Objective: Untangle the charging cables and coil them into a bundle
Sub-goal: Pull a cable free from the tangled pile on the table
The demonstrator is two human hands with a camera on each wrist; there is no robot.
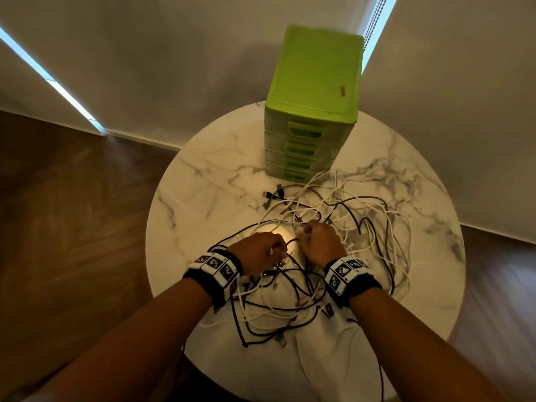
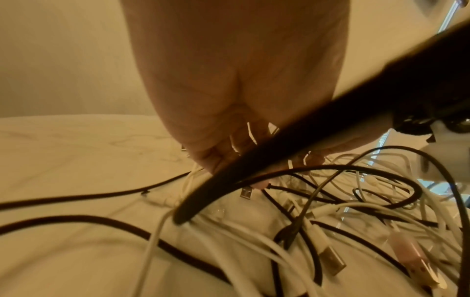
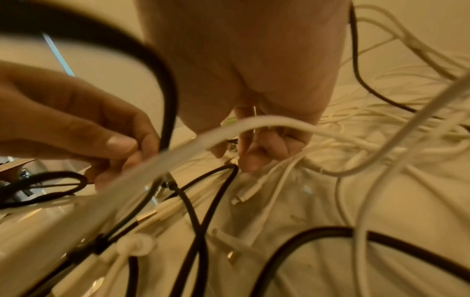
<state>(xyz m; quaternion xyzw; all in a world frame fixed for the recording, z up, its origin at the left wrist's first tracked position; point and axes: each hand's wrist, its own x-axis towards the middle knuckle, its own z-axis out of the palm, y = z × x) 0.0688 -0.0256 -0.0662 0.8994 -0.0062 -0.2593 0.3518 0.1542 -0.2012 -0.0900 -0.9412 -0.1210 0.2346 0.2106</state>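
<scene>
A tangle of black and white charging cables (image 1: 333, 227) sprawls over the round marble table (image 1: 203, 181). Both hands sit side by side above the middle of the heap. My left hand (image 1: 269, 250) has its fingers curled and pinches a black cable (image 3: 167, 112) between thumb and fingers. My right hand (image 1: 316, 239) is curled into a fist around white cable strands (image 3: 279, 124). In the left wrist view a thick black cable (image 2: 279, 156) crosses in front of the left hand (image 2: 229, 144). Several USB plugs (image 2: 333, 259) lie loose in the pile.
A green plastic drawer unit (image 1: 313, 111) stands at the back of the table, just behind the cables. Loose black plugs (image 1: 272, 195) lie left of the heap. Wooden floor (image 1: 72, 213) surrounds the table; grey curtains (image 1: 145, 53) hang behind.
</scene>
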